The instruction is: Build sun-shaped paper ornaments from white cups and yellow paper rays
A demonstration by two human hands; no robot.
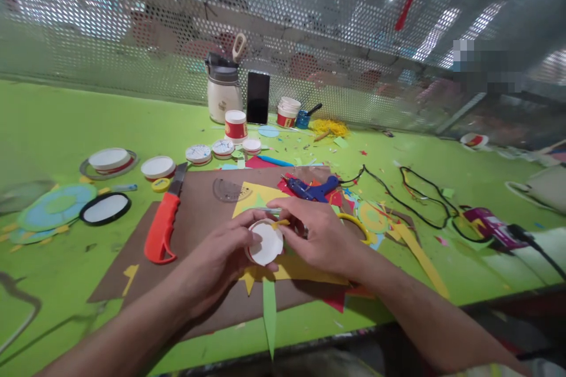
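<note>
My left hand point(230, 247) is wrapped round a small white paper cup or lid point(269, 245), its round white face turned up toward me and a bit of red at its edge. My right hand point(309, 230) pinches a small yellow paper piece point(282, 224) against the upper right of the rim. Part of that piece is hidden by the fingers. Below the hands lie yellow paper point(300, 268) and a pointed green paper strip point(269, 312). Just beyond my right hand rests a blue glue gun point(312, 188). Yellow-handled scissors point(358, 227) show partly beside my right wrist.
A knife with an orange handle point(163, 230) lies on brown card point(203, 188) to the left. White lids point(158, 167), a jug point(224, 94), a phone point(258, 98) and red-and-white cups point(236, 125) stand farther back. A black cord point(384, 191) loops right to a purple power strip point(490, 227).
</note>
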